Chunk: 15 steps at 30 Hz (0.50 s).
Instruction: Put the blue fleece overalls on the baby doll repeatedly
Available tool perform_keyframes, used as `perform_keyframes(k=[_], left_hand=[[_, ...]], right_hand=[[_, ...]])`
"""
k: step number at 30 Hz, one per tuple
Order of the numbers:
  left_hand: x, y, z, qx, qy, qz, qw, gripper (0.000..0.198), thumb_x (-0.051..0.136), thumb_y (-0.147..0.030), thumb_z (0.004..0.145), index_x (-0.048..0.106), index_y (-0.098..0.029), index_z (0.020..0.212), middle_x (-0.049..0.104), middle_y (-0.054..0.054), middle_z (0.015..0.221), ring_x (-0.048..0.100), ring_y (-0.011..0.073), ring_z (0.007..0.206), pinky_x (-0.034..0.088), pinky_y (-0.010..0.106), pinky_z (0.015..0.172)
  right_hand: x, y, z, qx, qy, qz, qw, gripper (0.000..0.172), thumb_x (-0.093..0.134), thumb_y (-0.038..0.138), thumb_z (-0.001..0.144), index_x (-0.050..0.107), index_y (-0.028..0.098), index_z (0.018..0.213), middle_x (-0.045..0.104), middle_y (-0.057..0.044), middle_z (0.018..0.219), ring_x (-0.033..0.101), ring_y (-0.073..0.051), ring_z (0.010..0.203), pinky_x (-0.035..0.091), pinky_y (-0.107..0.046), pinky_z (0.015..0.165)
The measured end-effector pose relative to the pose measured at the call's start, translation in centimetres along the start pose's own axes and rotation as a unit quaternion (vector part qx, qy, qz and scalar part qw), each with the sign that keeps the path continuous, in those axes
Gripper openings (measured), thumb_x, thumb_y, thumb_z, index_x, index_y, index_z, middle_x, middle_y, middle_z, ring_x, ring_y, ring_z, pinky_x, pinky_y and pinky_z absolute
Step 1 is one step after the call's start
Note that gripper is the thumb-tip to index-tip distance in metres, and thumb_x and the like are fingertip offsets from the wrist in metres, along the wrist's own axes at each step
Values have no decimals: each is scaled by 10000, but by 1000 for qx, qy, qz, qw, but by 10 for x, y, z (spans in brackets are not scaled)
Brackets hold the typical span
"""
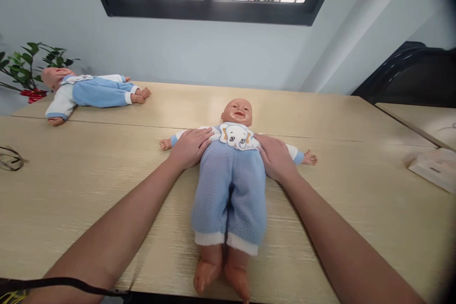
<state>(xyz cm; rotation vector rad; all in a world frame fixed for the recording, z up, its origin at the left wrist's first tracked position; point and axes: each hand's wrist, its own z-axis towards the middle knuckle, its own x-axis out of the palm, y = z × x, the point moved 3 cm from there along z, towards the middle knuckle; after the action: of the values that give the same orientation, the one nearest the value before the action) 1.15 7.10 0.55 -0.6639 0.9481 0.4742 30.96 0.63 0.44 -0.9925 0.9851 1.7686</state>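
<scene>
A baby doll [231,185] in a blue fleece suit with a white elephant bib lies on its back on the wooden table [89,175], head away from me, feet at the near edge. My left hand [190,146] lies flat on the doll's shoulder and upper arm on the left side, fingers stretched. On the other side my right hand [275,156] rests flat against the doll's shoulder and flank, fingers together and extended. Neither hand is closed round anything.
A second doll [89,91] in the same clothes lies at the far left of the table beside a green plant [24,66]. Glasses [10,159] sit at the left edge. A white object [434,168] lies at the right, a dark chair [409,76] behind it.
</scene>
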Motion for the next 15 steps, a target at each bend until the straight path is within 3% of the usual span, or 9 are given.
perform_keyframes(k=[5,9,12,15], left_hand=[[-9,-4,-5,49,-68,-56,995,555,267,-503,1090,556,-229,1476,578,94,1537,501,255,1450,337,520,1235],[-22,-21,-13,125,-140,-192,963,670,282,-655,1046,582,-203,1439,576,158,1520,529,295,1423,414,515,1185],[-25,-40,-18,168,-141,-253,942,652,325,-692,1021,722,-211,1211,689,160,1361,623,314,1300,470,519,1121],[-21,-55,-19,200,-95,-290,931,599,371,-662,1021,764,-215,956,773,135,1137,699,296,1137,510,495,1044]], right_hand=[[-9,6,-7,-19,-68,29,997,557,283,454,1083,464,209,1550,494,-133,1599,447,-325,1477,352,-580,1199],[-24,23,-16,-86,-133,88,983,611,242,524,1071,391,258,1601,375,-104,1679,349,-344,1545,305,-618,1235],[-29,41,-20,-161,-83,139,974,576,304,541,1064,482,284,1548,450,-93,1636,380,-354,1529,327,-624,1234],[-28,52,-21,-214,-34,179,960,462,417,457,1059,602,266,1437,578,-105,1531,461,-331,1482,384,-599,1210]])
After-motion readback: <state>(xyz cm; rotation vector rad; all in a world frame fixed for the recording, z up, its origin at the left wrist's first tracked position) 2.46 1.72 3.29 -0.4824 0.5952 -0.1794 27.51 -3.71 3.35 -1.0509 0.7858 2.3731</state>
